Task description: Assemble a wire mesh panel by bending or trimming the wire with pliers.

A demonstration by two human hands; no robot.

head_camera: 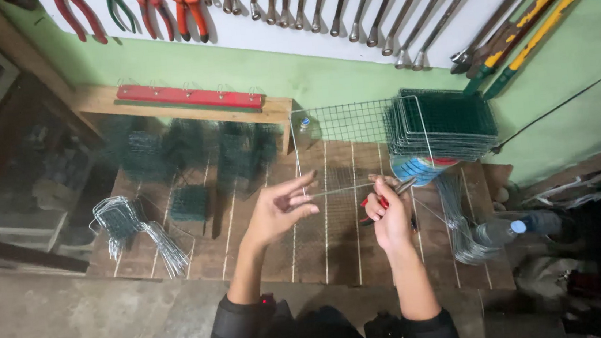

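Observation:
My left hand (280, 209) is raised over the wooden pallet (248, 233), fingers spread, fingertips pinching the near edge of a thin wire mesh panel (343, 187). My right hand (389, 215) is closed around red-handled pliers (384, 199), whose jaws meet the mesh edge near my left fingertips. The panel hangs roughly level between both hands.
A stack of green mesh panels (442, 126) sits at the back right on a round blue object. Dark mesh boxes (190, 202) and bent wire pieces (126, 226) lie left. More bent wires and plastic bottles (501, 230) lie right. Wrenches and pliers (186, 7) hang on the wall.

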